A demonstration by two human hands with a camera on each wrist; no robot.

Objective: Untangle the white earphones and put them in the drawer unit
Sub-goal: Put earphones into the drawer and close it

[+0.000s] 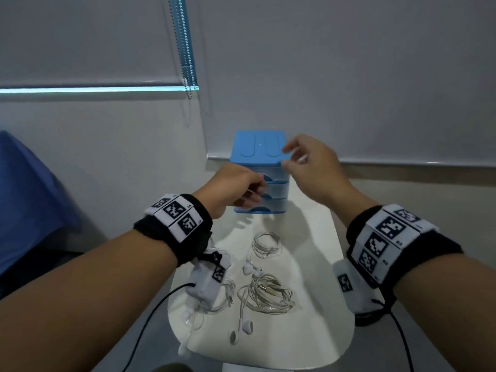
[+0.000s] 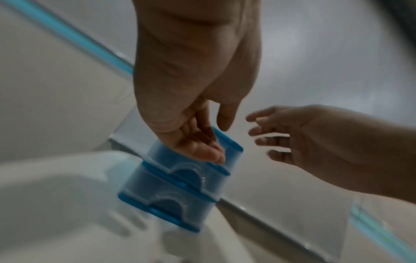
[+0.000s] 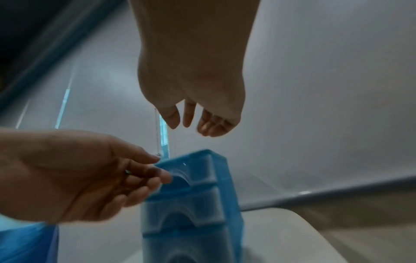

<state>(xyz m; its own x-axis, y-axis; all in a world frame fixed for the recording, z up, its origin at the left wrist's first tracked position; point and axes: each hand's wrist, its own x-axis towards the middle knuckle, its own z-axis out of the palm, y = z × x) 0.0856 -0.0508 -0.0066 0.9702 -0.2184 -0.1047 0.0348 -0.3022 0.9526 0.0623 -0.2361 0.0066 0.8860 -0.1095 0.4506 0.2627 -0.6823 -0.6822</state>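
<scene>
Far left on the small white rounded table (image 1: 316, 323): a tangled bundle of white wired earphones (image 1: 214, 299), partly hidden under the left wrist's camera pack. Just right of it, a second coiled white earphone set (image 1: 265, 294), buds trailing toward the near edge; beyond, a smaller white coil (image 1: 265, 244). Left hand (image 1: 236, 189) at the front of the small blue plastic three-drawer unit (image 1: 259, 149), fingers loosely curled against the upper drawers; possibly a thin pale cord under them, too blurred to confirm. All drawers apparently closed. Right hand (image 1: 308, 162) beside the unit's top right corner, fingers spread and relaxed, holding nothing.
</scene>
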